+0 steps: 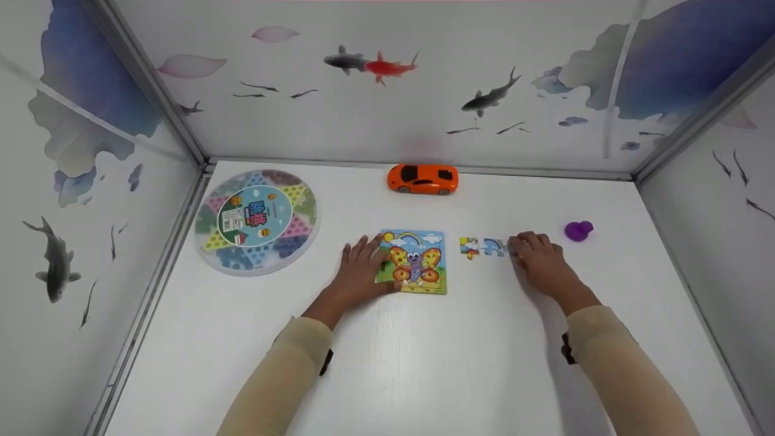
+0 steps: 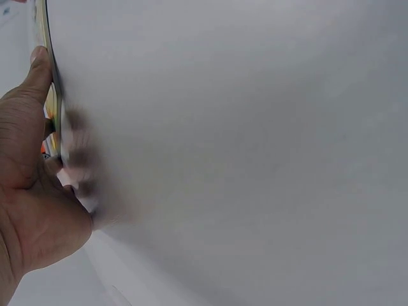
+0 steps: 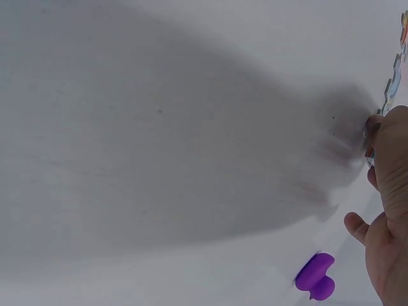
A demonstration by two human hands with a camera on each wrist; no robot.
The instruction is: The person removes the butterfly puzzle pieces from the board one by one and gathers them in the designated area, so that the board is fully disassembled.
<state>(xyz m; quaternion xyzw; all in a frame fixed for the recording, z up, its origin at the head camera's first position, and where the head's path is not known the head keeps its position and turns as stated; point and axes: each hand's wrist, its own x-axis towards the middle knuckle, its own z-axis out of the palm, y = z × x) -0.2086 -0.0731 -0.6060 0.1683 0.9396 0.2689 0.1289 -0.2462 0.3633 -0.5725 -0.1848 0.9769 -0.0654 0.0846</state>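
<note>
A square butterfly jigsaw puzzle (image 1: 415, 261) lies flat at the middle of the white table. My left hand (image 1: 362, 270) rests on its left side with fingers spread, the thumb along the lower edge; the left wrist view shows this thumb (image 2: 39, 73) at the board's thin edge. To the right, a sun-and-cloud puzzle piece (image 1: 468, 244) and a rainbow puzzle piece (image 1: 493, 247) lie in a row. At the row's right end my right hand (image 1: 540, 261) has its thumb and fingertips around another puzzle piece (image 3: 370, 153), mostly hidden by the fingers.
A purple knob-like object (image 1: 579, 231) sits to the right of my right hand. An orange toy car (image 1: 423, 179) stands near the back wall. A round Chinese checkers box (image 1: 257, 222) lies at the back left. Printed panels enclose the table at the back and sides.
</note>
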